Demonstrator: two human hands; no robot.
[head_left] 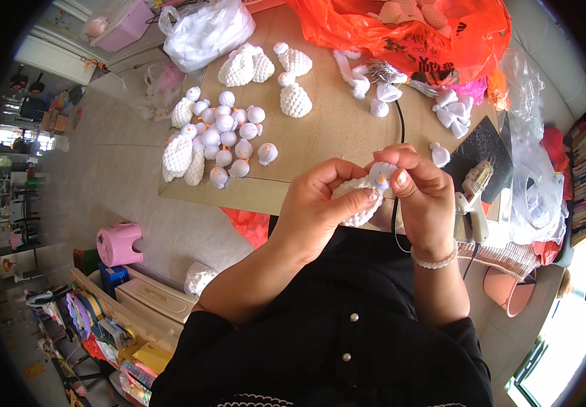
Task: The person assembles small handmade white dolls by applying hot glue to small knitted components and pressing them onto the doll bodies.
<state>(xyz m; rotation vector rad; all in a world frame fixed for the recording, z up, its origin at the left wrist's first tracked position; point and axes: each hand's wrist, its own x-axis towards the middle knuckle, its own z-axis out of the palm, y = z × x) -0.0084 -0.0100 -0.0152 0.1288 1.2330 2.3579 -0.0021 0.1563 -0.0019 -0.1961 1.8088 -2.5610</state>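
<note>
Close to the table's front edge, my left hand (320, 200) is closed round the white crocheted body (359, 216) of a small doll. The doll's round white head (382, 175) has dark dots for eyes and an orange beak. My right hand (423, 193) pinches this head between thumb and fingers, with the head touching the top of the body. Left of my hands lies a cluster of similar loose heads (225, 123). Around them rest crocheted dolls with heads on, among them one doll (295, 100) farther back and another (179, 154) at the left.
Right of my hands a white glue gun (479, 224) lies by a black square pad (493, 149). A dark cable (401, 129) crosses the table (333, 139). At the back are an orange-red plastic bag (401, 51) with crocheted pieces, a white bag (208, 34), and white fabric bits (452, 112).
</note>
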